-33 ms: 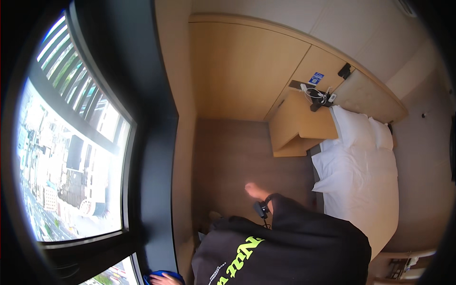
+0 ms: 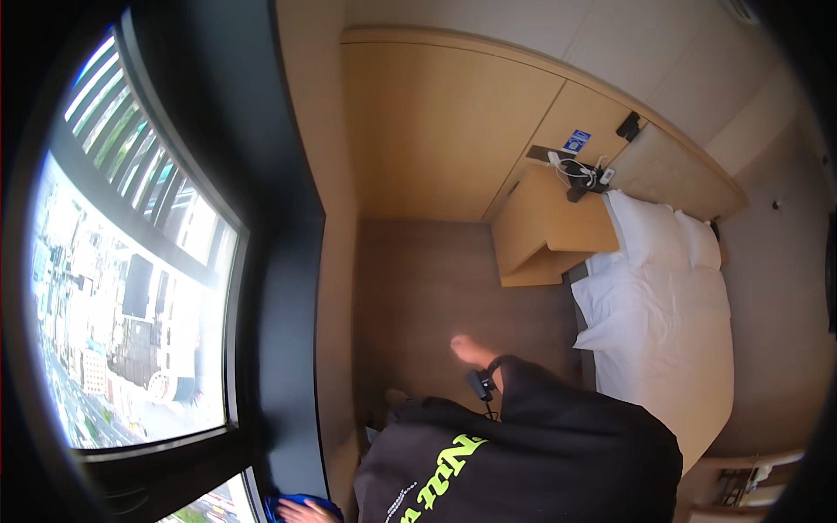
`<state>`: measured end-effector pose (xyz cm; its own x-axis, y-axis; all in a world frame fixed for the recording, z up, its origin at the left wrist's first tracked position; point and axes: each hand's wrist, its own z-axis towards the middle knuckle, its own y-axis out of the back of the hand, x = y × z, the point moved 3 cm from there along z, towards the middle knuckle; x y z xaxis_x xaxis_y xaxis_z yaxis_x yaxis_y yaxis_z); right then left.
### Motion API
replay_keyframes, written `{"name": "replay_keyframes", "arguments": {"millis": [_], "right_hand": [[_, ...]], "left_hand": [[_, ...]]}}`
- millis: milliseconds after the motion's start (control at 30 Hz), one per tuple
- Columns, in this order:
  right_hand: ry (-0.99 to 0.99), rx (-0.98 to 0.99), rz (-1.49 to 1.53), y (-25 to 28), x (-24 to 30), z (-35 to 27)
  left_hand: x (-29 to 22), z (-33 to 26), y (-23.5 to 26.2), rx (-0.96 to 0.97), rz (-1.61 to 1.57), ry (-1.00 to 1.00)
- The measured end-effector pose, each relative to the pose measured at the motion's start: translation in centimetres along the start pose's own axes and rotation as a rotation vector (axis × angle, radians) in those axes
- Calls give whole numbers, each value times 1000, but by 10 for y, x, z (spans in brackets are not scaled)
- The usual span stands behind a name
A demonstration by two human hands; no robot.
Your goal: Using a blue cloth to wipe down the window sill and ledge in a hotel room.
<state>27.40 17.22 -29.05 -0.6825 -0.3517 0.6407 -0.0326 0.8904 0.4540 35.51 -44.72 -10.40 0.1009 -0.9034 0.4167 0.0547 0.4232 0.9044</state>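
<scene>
At the lower left edge, my left hand [image 2: 303,512] lies over a bunched blue cloth [image 2: 325,503] on the dark window ledge [image 2: 290,375]. Its fingers look stretched out and flat on the cloth; the wrist is cut off by the picture's edge. My right hand [image 2: 471,350] hangs low over the brown floor, away from furniture. A small black device [image 2: 479,383] with a cable is strapped at its wrist. The fingers of that hand are small and washed out, so their pose is unclear. My black shirt [image 2: 549,453] with yellow-green lettering fills the lower middle.
A large window [image 2: 139,322] in a dark frame runs along the left. Ahead stands a wooden bedside table [image 2: 554,222], with a black socket unit and white cables [image 2: 586,176] above it. A bed with white bedding [image 2: 658,340] takes up the right side.
My left hand and the blue cloth have shifted very slightly on the ledge. The whole view has moved a little; my right hand stays where it was.
</scene>
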Motion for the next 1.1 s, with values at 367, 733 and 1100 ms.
{"name": "replay_keyframes", "arguments": {"millis": [367, 733, 1100], "right_hand": [[-96, -78, 83, 52, -39, -44], [-238, -174, 98, 144, -81, -103], [-175, -105, 127, 119, -68, -102]], "left_hand": [[-141, 87, 86, 85, -501, -275], [-224, 187, 94, -12, -452, 8], [-189, 124, 90, 72, -500, -53]]}}
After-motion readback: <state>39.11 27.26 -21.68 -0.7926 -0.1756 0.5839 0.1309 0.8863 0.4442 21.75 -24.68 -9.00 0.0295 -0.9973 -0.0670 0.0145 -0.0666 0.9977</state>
